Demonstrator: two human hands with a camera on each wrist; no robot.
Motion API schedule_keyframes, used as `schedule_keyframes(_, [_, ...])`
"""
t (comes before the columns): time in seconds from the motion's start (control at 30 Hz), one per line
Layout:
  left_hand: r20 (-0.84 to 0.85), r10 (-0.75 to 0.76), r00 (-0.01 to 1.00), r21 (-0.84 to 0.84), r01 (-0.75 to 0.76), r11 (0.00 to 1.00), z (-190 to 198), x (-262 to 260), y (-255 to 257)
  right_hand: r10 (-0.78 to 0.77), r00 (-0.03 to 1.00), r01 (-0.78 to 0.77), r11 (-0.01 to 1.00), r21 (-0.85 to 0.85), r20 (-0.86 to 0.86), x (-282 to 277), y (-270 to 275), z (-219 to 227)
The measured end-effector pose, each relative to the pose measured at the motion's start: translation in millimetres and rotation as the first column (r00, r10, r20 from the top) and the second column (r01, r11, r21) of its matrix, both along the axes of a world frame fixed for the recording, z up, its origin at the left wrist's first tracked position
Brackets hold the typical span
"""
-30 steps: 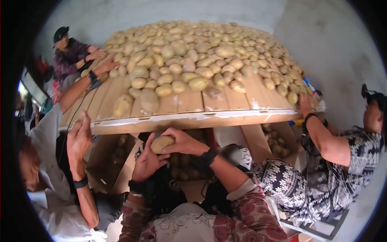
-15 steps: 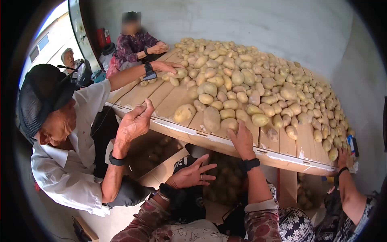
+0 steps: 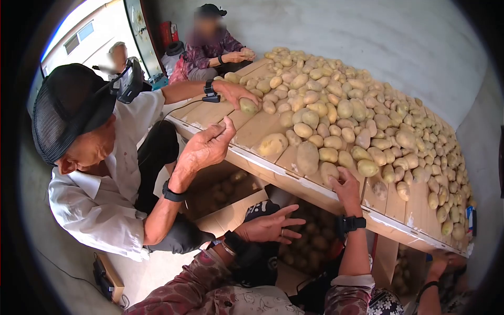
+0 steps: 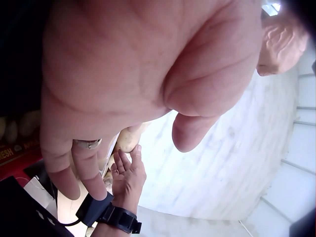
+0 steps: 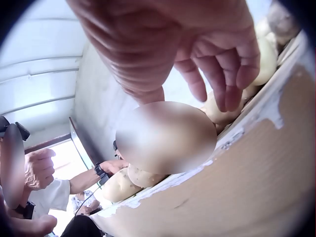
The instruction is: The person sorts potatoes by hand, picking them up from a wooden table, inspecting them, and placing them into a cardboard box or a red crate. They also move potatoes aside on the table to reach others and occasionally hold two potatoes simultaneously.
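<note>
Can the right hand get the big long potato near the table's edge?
Probably yes. The right hand already rests on a potato at the table edge, and the big long potato lies right beside it with nothing between them. The left hand hangs open below the table.

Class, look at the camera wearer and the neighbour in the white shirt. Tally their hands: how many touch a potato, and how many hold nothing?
Touching a potato: 2, the right hand on the edge potato and the neighbour's far hand.
Holding nothing: 2, the left hand and the neighbour's raised hand.
Total: 4
</note>
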State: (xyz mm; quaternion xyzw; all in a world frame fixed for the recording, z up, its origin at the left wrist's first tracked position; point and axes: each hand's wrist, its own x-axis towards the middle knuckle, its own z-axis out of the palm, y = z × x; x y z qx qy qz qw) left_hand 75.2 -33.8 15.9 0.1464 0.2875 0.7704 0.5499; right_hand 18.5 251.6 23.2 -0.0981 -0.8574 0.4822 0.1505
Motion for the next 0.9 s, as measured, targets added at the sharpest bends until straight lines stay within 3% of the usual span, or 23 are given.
schedule_keyframes(0.07, [-0.013, 0.001, 1.000, -0.015, -0.001, 1.000, 0.0, -0.8, -3.1, 0.079, 0.994, -0.067, 0.986, 0.152, -0.077, 0.6, -3.0, -5.8])
schedule_keyframes(0.13, [-0.036, -0.002, 0.999, 0.011, 0.002, 1.000, 3.4, -2.9, -5.7, 0.039, 0.999, -0.037, 0.986, 0.165, -0.014, -1.1, -6.0, -2.8])
schedule_keyframes(0.23, [-0.016, -0.014, 1.000, 0.019, 0.015, 1.000, 0.9, -3.3, -6.9, -0.001, 0.997, 0.014, 0.986, 0.164, -0.079, -3.1, -11.3, -7.9])
schedule_keyframes(0.3, [0.008, -0.007, 1.000, 0.027, 0.007, 1.000, 2.4, -7.9, -10.5, -0.012, 0.998, 0.005, 0.994, -0.108, -0.063, -8.6, -14.8, -12.7])
schedule_keyframes(0.33, [0.012, -0.002, 1.000, 0.039, 0.002, 0.999, 0.0, -8.9, -12.2, -0.007, 0.998, 0.001, 0.994, -0.111, -0.057, -17.9, -9.3, -31.1])
schedule_keyframes(0.43, [-0.014, 0.052, 0.999, 0.017, -0.051, 0.999, -6.5, -10.8, -13.5, 0.050, 0.987, -0.063, 0.995, -0.082, -0.150, -20.3, -10.9, -34.2])
schedule_keyframes(0.5, [0.012, -0.001, 1.000, 0.029, 0.001, 1.000, -11.6, -9.8, -11.5, 0.034, 0.995, -0.032, 0.999, 0.028, -0.097, -17.3, -13.1, -30.0])
schedule_keyframes(0.63, [0.025, -0.029, 0.999, 0.067, 0.028, 0.997, -13.3, -9.9, -9.6, 0.080, 0.997, -0.081, 0.995, 0.066, 0.015, -6.4, -12.5, -12.4])
schedule_keyframes(0.77, [0.012, -0.041, 0.999, 0.057, 0.040, 0.998, -14.1, -12.7, -4.7, 0.080, 0.997, -0.080, 0.987, 0.143, 0.000, 1.5, -7.2, -17.6])
schedule_keyframes(0.83, [0.016, -0.044, 0.999, 0.053, 0.043, 0.998, -16.2, -11.4, -2.9, 0.015, 0.934, 0.132, 0.913, 0.387, -0.356, 4.7, -3.6, -24.7])
schedule_keyframes(0.9, [0.010, -0.041, 0.999, 0.060, 0.040, 0.997, -16.4, -12.8, -2.0, 0.037, 0.918, 0.094, 0.947, 0.307, -0.395, 18.5, -6.6, -0.2])
